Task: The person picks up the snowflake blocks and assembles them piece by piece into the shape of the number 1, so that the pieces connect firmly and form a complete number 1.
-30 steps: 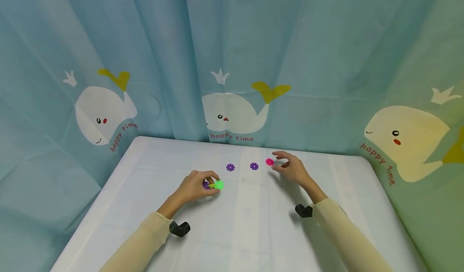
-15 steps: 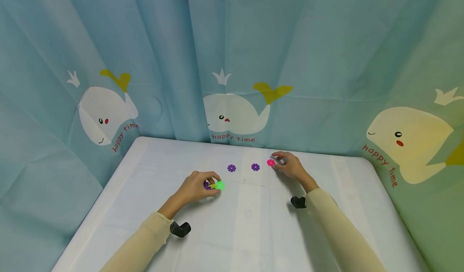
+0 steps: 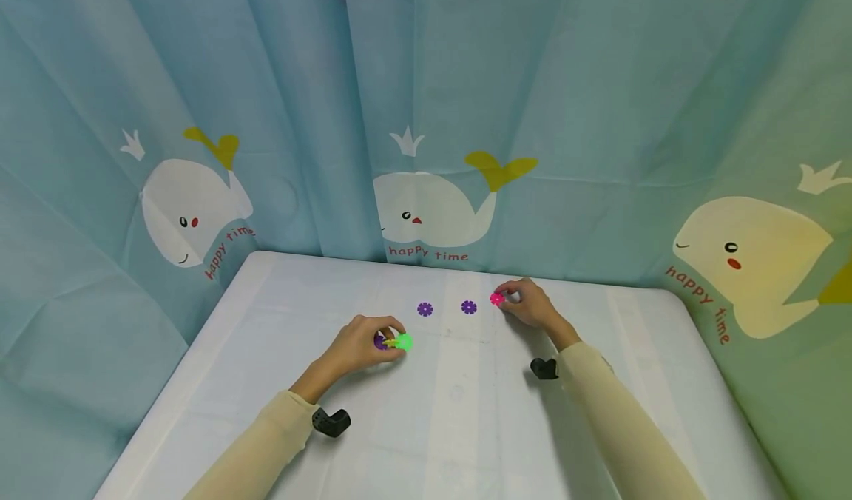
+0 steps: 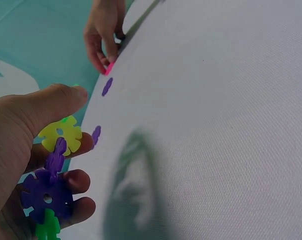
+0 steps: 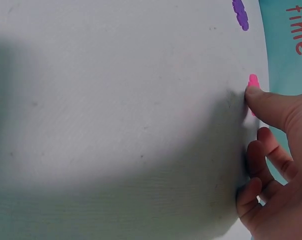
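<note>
My left hand (image 3: 358, 345) holds a chain of interlocked snowflake discs above the table. In the left wrist view the chain shows a yellow disc (image 4: 48, 132), purple discs (image 4: 33, 190) and a green disc (image 4: 48, 226); a bright green disc (image 3: 404, 342) sits between thumb and fingertips in the head view. Over at the far side, my right hand (image 3: 532, 308) pinches a pink snowflake disc (image 3: 495, 300) at the tabletop. The thumb covers part of it in the right wrist view. Two loose purple discs (image 3: 424, 309) lie left of the pink one.
The white table (image 3: 452, 411) ends at a blue-green curtain (image 3: 599, 115) printed with whales, close behind the loose discs. A black wrist device sits at each cuff, one at the left (image 3: 331, 422) and one at the right (image 3: 544, 368).
My right hand has moved slightly left, and its fingers have closed from spread around the pink disc to pinching it. The left hand stays with its chain.
</note>
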`<state>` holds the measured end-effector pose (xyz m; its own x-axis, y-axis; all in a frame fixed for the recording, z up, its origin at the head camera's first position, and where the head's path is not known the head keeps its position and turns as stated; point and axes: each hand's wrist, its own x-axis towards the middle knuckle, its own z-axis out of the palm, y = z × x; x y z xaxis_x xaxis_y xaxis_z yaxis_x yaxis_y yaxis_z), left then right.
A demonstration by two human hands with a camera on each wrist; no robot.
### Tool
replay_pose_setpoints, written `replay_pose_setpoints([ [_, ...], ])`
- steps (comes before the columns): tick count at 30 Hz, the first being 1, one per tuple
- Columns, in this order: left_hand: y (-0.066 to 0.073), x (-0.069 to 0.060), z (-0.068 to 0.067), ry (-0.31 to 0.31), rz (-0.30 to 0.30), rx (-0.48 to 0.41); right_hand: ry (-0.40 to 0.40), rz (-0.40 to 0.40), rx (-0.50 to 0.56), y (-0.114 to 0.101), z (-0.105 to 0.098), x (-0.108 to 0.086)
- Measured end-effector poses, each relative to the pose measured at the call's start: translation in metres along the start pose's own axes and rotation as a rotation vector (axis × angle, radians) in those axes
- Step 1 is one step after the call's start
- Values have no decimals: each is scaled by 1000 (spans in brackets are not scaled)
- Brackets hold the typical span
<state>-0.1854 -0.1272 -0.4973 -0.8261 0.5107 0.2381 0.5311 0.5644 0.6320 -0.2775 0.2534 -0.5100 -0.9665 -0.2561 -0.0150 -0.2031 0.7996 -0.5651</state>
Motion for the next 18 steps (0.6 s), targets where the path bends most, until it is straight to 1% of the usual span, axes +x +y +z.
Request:
replay_pose_setpoints([
  [6, -2, 0, 2, -1, -9, 4, 28, -14, -1, -2, 1, -2],
  [14, -1, 0, 2, 11, -37, 22, 120, -59, 2, -1, 6, -6],
  [18, 0, 0, 2, 14, -36, 18, 137, -51, 12, -2, 10, -8],
])
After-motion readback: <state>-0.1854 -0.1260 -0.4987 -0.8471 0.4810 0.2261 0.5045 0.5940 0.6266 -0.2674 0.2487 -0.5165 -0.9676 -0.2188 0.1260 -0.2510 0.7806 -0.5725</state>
